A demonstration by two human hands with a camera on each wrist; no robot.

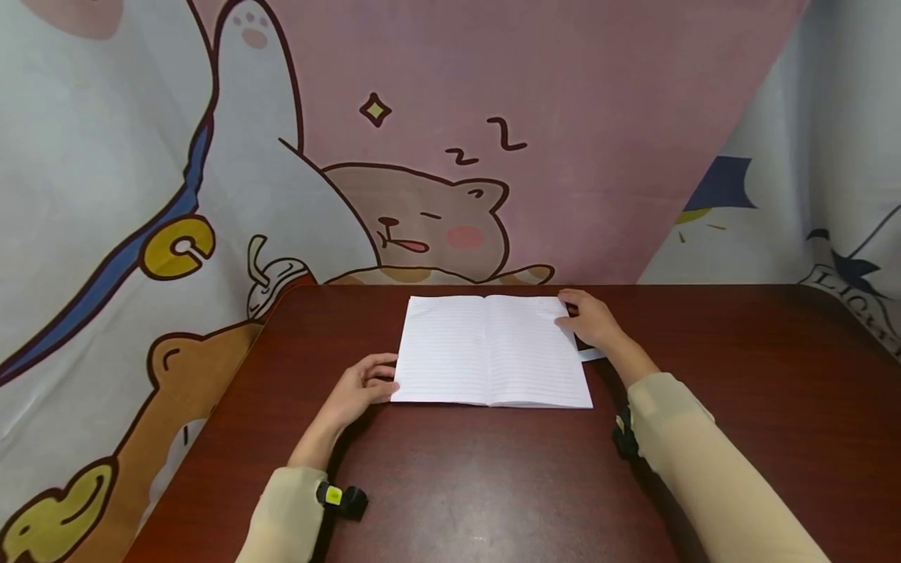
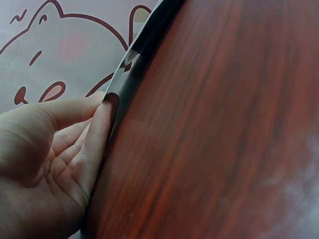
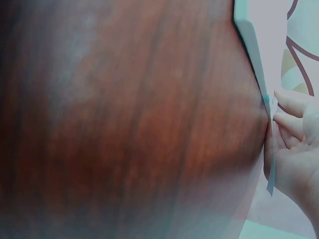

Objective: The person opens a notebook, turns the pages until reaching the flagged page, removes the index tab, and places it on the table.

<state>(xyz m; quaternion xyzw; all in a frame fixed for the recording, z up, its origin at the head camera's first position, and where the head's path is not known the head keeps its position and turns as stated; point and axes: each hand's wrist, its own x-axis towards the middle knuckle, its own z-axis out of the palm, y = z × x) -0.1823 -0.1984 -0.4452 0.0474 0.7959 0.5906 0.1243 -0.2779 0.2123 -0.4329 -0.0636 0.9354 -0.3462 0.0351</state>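
An open notebook (image 1: 450, 352) with white, lined pages lies on the table in the head view. At its lower left edge, my left hand (image 1: 359, 389) pinches the notebook between thumb and fingers; the left wrist view shows the thumb above and a finger beneath that edge. My right hand (image 1: 594, 320) pinches the upper right edge, thumb on the page side. A pale strip (image 1: 591, 355) pokes out from under the right side by the right wrist; what it belongs to is hidden. In the right wrist view, the notebook's edge (image 3: 253, 50) runs down to my right fingers.
A dark reddish wooden table (image 1: 479, 477) extends around the notebook. Behind it hangs a cartoon-printed cloth (image 1: 605, 141), which also runs down the left side. Black devices with straps sit on both wrists, such as the left wrist camera (image 1: 349, 502).
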